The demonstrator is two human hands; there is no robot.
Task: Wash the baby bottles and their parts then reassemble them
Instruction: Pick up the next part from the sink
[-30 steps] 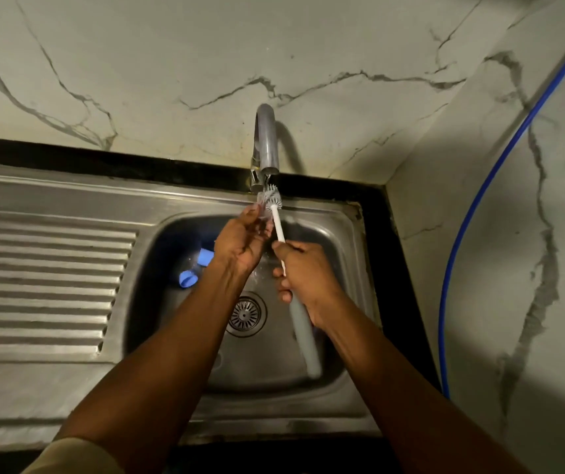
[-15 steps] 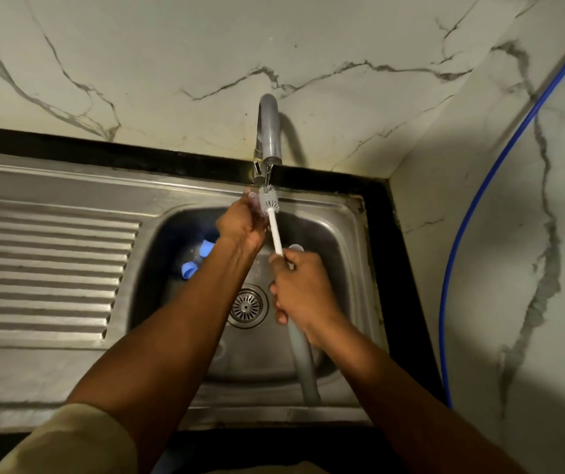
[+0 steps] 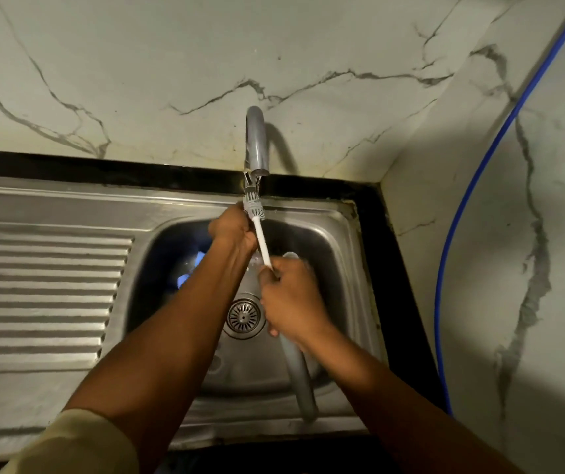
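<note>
Bottle parts (image 3: 200, 258), 2 blurred blue plastic pieces, lie at the left side of the stainless steel sink (image 3: 341, 234), beside the left forearm. 1 bottle brush (image 3: 263, 244), with a thin white shaft, a short bristle head and a thick grey handle, points up under 1 curved grey faucet (image 3: 257, 142). The left hand (image 3: 234, 230) curls round the bristle head; the right hand (image 3: 291, 299) grips the shaft. 1 round slotted drain strainer (image 3: 244, 316) sits mid-basin, and 1 blue hose (image 3: 472, 213) runs down the veined marble wall.
</note>
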